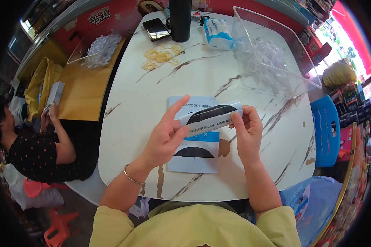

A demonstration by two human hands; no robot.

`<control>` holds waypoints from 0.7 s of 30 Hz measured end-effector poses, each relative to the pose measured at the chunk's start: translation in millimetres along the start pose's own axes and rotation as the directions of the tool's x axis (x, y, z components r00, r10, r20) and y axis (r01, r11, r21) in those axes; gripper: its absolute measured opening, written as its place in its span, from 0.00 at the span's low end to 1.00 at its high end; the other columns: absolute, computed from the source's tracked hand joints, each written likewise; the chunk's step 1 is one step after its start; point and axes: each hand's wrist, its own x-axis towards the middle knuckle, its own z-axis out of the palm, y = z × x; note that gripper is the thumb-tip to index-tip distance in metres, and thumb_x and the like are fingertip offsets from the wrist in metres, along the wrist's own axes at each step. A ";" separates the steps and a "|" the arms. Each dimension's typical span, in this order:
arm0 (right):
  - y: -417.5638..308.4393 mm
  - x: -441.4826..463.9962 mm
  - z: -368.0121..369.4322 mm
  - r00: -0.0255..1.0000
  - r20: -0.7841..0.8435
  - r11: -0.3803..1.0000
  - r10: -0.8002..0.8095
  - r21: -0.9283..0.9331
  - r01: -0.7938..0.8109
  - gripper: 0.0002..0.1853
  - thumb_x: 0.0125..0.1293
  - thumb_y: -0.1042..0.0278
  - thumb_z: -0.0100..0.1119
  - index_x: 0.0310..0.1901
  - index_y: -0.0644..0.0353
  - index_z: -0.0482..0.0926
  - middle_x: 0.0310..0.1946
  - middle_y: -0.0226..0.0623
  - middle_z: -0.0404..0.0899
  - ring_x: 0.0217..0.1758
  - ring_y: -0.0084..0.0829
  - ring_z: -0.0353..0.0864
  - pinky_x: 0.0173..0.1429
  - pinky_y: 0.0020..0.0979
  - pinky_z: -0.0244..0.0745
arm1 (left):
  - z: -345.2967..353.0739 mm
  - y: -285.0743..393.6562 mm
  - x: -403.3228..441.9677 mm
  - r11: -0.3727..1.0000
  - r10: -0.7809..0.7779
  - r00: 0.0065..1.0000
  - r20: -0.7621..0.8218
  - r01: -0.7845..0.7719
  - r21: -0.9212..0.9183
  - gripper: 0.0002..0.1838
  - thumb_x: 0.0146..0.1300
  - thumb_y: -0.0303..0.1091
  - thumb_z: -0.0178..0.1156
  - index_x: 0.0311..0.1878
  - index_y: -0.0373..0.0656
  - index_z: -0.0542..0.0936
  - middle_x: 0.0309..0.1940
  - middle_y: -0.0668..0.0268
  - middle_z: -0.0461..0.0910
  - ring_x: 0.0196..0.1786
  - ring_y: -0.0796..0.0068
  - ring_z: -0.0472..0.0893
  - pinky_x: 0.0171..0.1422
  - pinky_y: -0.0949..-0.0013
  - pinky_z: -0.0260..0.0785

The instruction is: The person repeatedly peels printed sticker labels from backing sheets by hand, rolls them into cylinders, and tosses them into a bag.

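Between my hands is a printed umbrella packaging sleeve [212, 118], marked "WINDPROOF UMBREL…" with a picture of a black umbrella; its surface is bent into a curve. My left hand [167, 136] grips its left end with the thumb in front, the index finger stretched upward. At the right end my right hand [248, 131] pinches it between thumb and fingers. Below it on the table lie flat pieces with the same print [193, 162], partly covered by the held sleeve and my left hand. Whether they are one stack or separate cannot be made out.
On the marble-patterned table [127, 115] are rubber bands [160, 55], a phone [156, 29], a black bottle [180, 20], a blue-white packet [217, 35] and a clear bin [272, 61] of transparent plastic pieces. A co-worker [41, 144] sits left, holding a white box [55, 92]. A blue chair [325, 129] stands right.
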 end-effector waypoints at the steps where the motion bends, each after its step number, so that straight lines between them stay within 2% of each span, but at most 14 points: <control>1: 0.3 1.3 -2.3 1.000 0.004 1.000 0.004 -0.004 -0.004 0.05 0.65 0.72 0.53 0.37 0.65 0.72 0.29 0.28 0.75 0.31 0.16 0.72 0.38 0.19 0.69 | 0.1 -0.2 0.5 1.000 0.008 1.000 -0.003 -0.008 0.002 0.34 0.62 0.17 0.44 0.71 0.41 0.48 0.38 0.62 0.78 0.34 0.88 0.70 0.38 0.85 0.60; 4: 0.5 4.4 -10.2 0.998 0.037 0.999 0.049 0.020 -0.050 0.07 0.67 0.70 0.52 0.33 0.64 0.73 0.27 0.27 0.74 0.29 0.15 0.70 0.35 0.18 0.68 | 0.6 -3.4 1.8 0.999 0.043 0.999 -0.022 -0.043 -0.016 0.34 0.62 0.18 0.44 0.71 0.41 0.48 0.36 0.64 0.78 0.31 0.90 0.67 0.36 0.85 0.58; 7: -4.1 6.8 -11.7 0.985 0.044 0.975 0.167 0.143 -0.172 0.07 0.67 0.70 0.51 0.32 0.63 0.74 0.26 0.26 0.74 0.28 0.14 0.69 0.34 0.18 0.67 | 0.8 -3.4 1.6 0.998 0.049 0.999 -0.020 -0.050 -0.040 0.34 0.62 0.18 0.45 0.71 0.41 0.48 0.35 0.65 0.78 0.29 0.90 0.65 0.35 0.86 0.56; 10: -4.7 6.9 -9.2 0.991 0.040 0.976 0.130 0.171 -0.135 0.08 0.67 0.68 0.53 0.31 0.62 0.74 0.25 0.24 0.73 0.28 0.13 0.68 0.33 0.17 0.66 | 0.9 -4.4 2.0 0.996 0.056 0.998 -0.023 -0.057 -0.068 0.33 0.62 0.19 0.45 0.71 0.41 0.49 0.32 0.66 0.77 0.28 0.90 0.63 0.33 0.85 0.54; 13: -2.6 4.0 -6.2 0.996 0.049 0.997 0.074 0.010 -0.075 0.10 0.67 0.66 0.53 0.30 0.61 0.74 0.24 0.22 0.72 0.27 0.13 0.67 0.32 0.17 0.64 | -0.9 -0.7 2.3 0.998 0.054 0.998 -0.035 -0.055 -0.026 0.32 0.61 0.18 0.45 0.70 0.40 0.52 0.29 0.69 0.76 0.26 0.90 0.61 0.31 0.84 0.52; 16: -2.6 5.4 -10.5 0.996 0.074 0.998 0.059 -0.028 -0.057 0.11 0.67 0.63 0.53 0.29 0.60 0.74 0.23 0.21 0.72 0.27 0.12 0.67 0.32 0.17 0.63 | 1.6 -2.9 4.3 0.994 0.099 0.993 -0.070 -0.103 -0.041 0.31 0.62 0.19 0.46 0.70 0.41 0.54 0.17 0.78 0.58 0.21 0.90 0.54 0.26 0.83 0.47; 21: 0.7 7.4 -15.9 0.991 0.091 0.995 0.097 0.017 -0.099 0.12 0.68 0.62 0.51 0.29 0.59 0.73 0.23 0.23 0.72 0.27 0.14 0.67 0.31 0.19 0.62 | 0.8 -5.5 4.8 0.993 0.101 0.992 -0.075 -0.105 -0.052 0.30 0.62 0.19 0.46 0.68 0.41 0.57 0.17 0.79 0.58 0.21 0.90 0.53 0.26 0.82 0.46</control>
